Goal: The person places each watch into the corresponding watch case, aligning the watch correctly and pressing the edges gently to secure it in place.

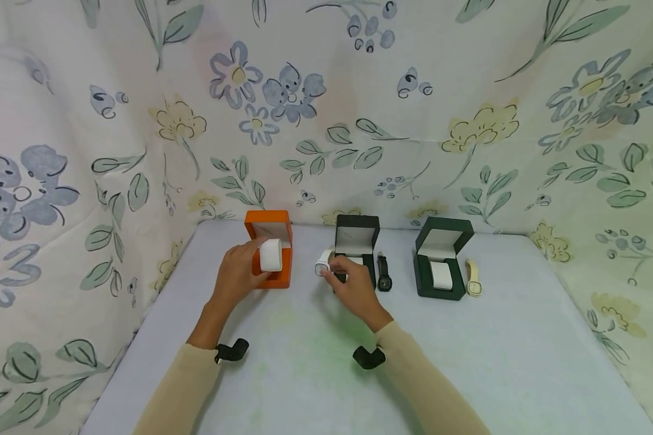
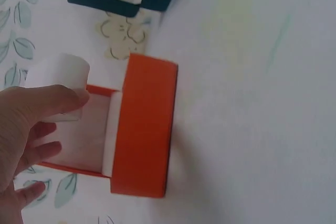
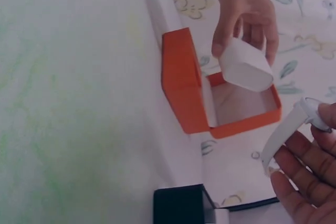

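Above the open orange watch box, my left hand grips a white watch cushion between thumb and fingers. The left wrist view shows the thumb lying across the cushion. My right hand pinches a white watch by its case, between the orange box and a dark box. In the right wrist view the strap of the watch hangs out straight from the fingers. The right hand partly hides the dark watch box behind it.
A black watch lies right of the middle box. Farther right, an open green watch box holds a white cushion, with a gold-coloured watch beside it. A floral curtain hangs behind the white table.
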`<state>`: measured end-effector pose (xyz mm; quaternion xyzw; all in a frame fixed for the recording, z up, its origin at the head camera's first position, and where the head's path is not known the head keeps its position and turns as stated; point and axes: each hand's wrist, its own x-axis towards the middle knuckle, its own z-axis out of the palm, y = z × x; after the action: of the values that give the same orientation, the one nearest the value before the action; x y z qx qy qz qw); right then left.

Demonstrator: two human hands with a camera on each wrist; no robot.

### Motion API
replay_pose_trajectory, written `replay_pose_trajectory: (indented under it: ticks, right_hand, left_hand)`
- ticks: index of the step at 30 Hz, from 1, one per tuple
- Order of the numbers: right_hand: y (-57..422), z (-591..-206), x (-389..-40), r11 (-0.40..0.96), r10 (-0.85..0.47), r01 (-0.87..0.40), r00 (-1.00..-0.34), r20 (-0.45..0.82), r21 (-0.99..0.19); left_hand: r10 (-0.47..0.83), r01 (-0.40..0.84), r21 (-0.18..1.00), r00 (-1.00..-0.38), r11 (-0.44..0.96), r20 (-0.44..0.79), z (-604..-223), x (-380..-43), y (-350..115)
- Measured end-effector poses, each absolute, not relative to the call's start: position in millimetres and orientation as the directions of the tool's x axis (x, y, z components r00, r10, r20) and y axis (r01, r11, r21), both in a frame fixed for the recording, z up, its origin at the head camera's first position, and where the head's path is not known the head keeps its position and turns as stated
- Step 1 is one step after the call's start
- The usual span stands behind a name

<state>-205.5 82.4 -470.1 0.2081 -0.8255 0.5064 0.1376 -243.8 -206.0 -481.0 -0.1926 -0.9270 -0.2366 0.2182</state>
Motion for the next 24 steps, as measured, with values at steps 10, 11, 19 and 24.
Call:
replay_pose_trajectory:
  ticks: [10,11,19,24]
  right_hand:
    - [95.2,-450.0,-196.0,0.272,-0.159,-0.428,-0.903,0.399,-0.862]
    - [96.7,-448.1,-195.0,0.268,-0.151,-0.417,-0.909,0.389,-0.869]
    - [105.6,-436.5,-188.7,0.231,-0.112,-0.383,-0.924,0.366,-0.894]
    - [110.6,-428.8,-182.6,0.203,-0.103,-0.357,-0.934,0.343,-0.912]
  left_hand:
    - [0.242,0.480,0.516,-0.854,0.710,0.460,-463.3,-225.5,-180.1]
    - [0.241,0.482,0.543,-0.857,0.688,0.456,-461.7,-223.9,-177.2]
    - [0.245,0.512,0.710,-0.858,0.484,0.451,-451.6,-210.9,-159.4]
    - [0.263,0.525,0.726,-0.851,0.444,0.454,-446.3,-203.8,-148.5]
